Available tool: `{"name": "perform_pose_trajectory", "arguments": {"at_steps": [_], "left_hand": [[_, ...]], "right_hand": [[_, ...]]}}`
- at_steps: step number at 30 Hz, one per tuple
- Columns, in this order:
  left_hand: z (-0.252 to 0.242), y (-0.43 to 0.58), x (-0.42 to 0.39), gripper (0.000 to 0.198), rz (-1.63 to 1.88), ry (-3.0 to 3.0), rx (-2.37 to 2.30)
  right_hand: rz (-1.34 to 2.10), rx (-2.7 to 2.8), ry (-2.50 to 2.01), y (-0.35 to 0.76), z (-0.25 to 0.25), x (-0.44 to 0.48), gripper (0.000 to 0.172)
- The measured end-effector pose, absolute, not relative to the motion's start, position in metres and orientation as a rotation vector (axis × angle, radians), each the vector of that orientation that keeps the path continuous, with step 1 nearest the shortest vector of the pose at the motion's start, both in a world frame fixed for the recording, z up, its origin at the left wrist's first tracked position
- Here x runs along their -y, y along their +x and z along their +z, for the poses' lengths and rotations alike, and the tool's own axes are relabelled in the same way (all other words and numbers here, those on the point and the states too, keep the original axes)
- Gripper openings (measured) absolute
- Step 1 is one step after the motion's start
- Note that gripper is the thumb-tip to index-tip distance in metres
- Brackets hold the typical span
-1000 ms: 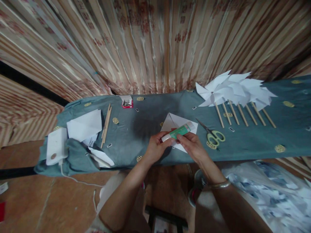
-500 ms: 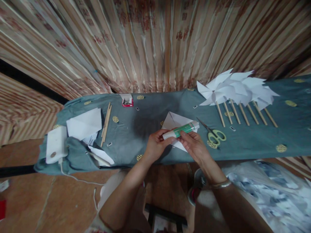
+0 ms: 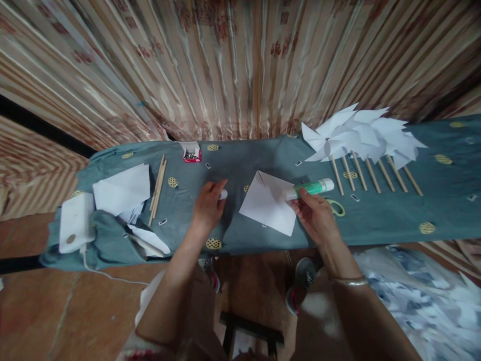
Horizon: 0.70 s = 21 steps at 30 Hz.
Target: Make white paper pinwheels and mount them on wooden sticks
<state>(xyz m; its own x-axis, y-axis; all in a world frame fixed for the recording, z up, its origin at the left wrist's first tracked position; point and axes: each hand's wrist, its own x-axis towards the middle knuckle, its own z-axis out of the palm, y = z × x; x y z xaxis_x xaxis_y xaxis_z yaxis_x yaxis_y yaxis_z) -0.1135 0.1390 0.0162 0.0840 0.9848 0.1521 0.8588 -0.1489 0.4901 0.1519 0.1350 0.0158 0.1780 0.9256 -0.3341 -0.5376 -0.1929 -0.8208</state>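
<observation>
My right hand is closed around a green and white glue stick, held level over the right part of the table. Its uncovered white end points left, above a folded square of white paper lying flat on the cloth. To the left of that paper, my left hand grips a small white cap between thumb and fingers. A pair of scissors lies behind my right hand; only one pale green handle shows clearly.
Several white paper pinwheels on wooden sticks lie at the right rear. A red box of metal pins sits at the back. Wooden sticks, a paper stack and a white power strip with a cable occupy the left end.
The cap has come off the glue stick. My left hand has moved left with it, while my right hand has carried the glue stick to the right, uncovering the folded paper.
</observation>
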Motion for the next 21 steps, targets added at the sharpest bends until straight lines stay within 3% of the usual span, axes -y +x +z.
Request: {"name": "perform_pose_trajectory", "arguments": {"at_steps": [6, 11, 15, 19, 21], "left_hand": [[0.006, -0.112, -0.147, 0.064, 0.486, 2.273, -1.818], [0.012, -0.104, -0.146, 0.065, 0.602, 2.338, -1.864], [0.019, -0.083, -0.139, 0.052, 0.849, 2.398, -1.68], [0.014, -0.047, -0.124, 0.037, 0.707, 2.461, -1.266], [0.009, -0.033, -0.118, 0.042, 0.613, 2.461, -1.214]], "right_hand": [[1.37, 0.532, -1.148, 0.156, 0.015, -0.14, 0.028], [1.447, 0.432, -1.149, 0.155, 0.013, -0.143, 0.031], [1.485, 0.432, -1.166, 0.154, 0.012, -0.145, 0.034], [1.346, 0.676, -1.238, 0.153, 0.007, -0.146, 0.033], [1.259, 0.845, -1.285, 0.152, 0.004, -0.146, 0.031]]}}
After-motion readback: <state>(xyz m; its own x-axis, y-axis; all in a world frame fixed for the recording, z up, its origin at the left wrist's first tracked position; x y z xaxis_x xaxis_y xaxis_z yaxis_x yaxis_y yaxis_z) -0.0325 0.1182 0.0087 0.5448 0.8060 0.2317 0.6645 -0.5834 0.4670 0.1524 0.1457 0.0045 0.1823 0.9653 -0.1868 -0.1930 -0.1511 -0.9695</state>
